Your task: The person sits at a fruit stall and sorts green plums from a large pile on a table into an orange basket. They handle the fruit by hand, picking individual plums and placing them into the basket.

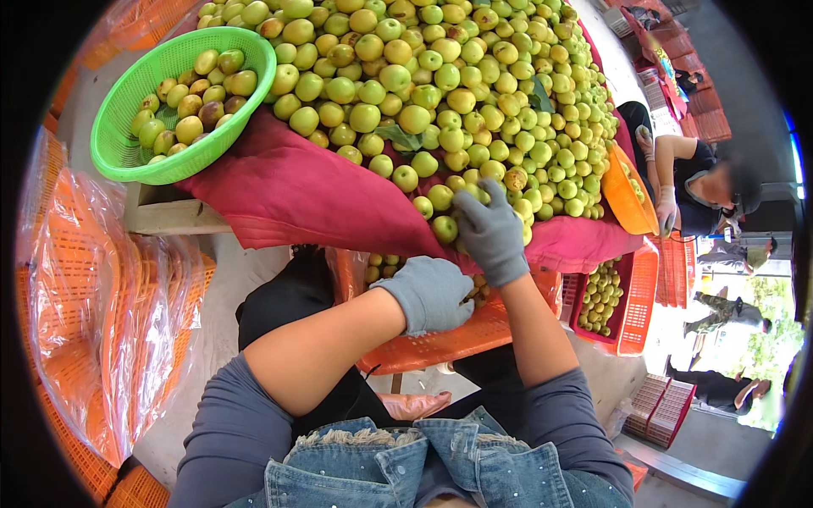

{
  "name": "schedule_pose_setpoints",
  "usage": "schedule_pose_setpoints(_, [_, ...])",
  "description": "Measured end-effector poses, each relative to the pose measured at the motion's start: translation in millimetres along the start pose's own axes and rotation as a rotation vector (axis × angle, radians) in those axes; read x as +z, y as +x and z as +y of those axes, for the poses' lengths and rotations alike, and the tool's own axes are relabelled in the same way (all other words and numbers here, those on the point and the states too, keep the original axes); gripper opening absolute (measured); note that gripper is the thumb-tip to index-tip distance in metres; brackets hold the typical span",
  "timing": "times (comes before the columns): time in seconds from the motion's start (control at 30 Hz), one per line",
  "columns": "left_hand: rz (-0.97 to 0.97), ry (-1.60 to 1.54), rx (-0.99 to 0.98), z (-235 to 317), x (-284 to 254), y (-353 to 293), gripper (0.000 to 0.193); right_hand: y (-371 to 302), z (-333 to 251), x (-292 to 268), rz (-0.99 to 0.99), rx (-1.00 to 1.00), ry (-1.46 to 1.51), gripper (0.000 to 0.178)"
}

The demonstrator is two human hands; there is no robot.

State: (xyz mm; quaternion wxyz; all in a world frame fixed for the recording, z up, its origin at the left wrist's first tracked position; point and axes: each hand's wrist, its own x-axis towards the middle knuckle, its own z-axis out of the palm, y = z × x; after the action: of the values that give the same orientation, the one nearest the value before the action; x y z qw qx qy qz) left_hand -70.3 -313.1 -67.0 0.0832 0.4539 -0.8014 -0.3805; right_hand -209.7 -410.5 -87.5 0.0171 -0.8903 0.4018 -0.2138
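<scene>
A big heap of round green-yellow fruits (415,118), like large jujubes, lies on a dark red cloth (313,195). My right hand (494,233), in a grey glove, is at the near edge of the heap. Its fingers are apart and bent down over the fruits, beside a green one (445,227). Lower and to the left, my left hand (430,295), also gloved in grey, is back up with its fingers curled under. Whatever it holds is hidden. Beneath it stands an orange basket (449,345) with some fruits inside.
At the far left, a green plastic colander (182,173) holds browner fruits. Plastic-wrapped orange baskets (85,322) are stacked to the left. On the right are an orange bowl (622,199), a crate of fruits (631,313) and a person (703,182) in dark clothes and gloves.
</scene>
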Motion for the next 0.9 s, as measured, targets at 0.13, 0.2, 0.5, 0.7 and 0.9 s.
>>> schedule_pose_setpoints(0.13, [-0.038,0.021,-0.027,-11,-7,-12,0.033,9,0,-10,-0.088,0.046,-0.069,0.012])
schedule_pose_setpoints(0.2, [-0.041,-0.014,0.011,-10,-13,-14,0.034,34,2,-11,0.019,-0.064,-0.103,0.014])
schedule_pose_setpoints(0.5, [-0.061,-0.013,-0.069,-22,-32,-24,0.035,138,-69,72,-0.312,0.190,-0.175,0.022])
schedule_pose_setpoints(0.7, [-0.030,-0.018,-0.032,-21,-22,-22,0.037,76,-43,60,0.016,0.158,0.096,0.022])
schedule_pose_setpoints(0.9, [-0.027,-0.013,0.005,-15,-21,-21,0.035,71,-14,6,-0.290,0.736,0.421,0.024])
